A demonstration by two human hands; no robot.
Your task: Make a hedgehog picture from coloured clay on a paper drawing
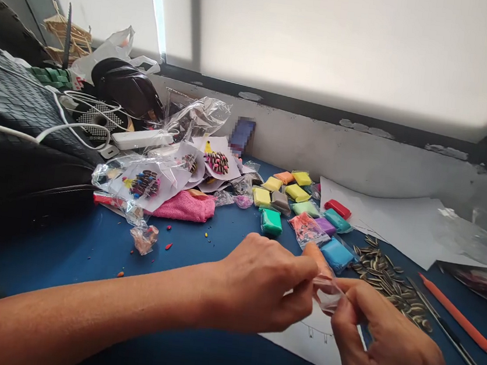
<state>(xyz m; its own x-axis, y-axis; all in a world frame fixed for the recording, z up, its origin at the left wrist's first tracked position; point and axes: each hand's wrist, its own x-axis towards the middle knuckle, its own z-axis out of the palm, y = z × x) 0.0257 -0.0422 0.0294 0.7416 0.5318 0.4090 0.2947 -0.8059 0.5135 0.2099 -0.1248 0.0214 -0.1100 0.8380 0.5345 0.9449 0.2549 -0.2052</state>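
Note:
Between both hands is a small packet of orange modelling clay (319,261) in a clear plastic wrapper (329,296). My left hand (269,282) pinches one side of the wrapper, while my right hand (384,333) grips its other edge between thumb and forefinger. Below them lies a white sheet with a line drawing (311,337), partly covered by the hands. A blue clay packet (337,255) sits just beyond the orange one. To the right of it, striped sunflower seeds (385,275) are heaped on the blue table.
More wrapped clay blocks (270,222) stand mid-table. An orange pen (457,312) and a metal tool (450,335) lie right. Left are a pink cloth (183,205), seed-decorated papers (217,161), crumpled plastic (144,239), cables and a black bag (24,134). White paper (381,213) rests by the wall.

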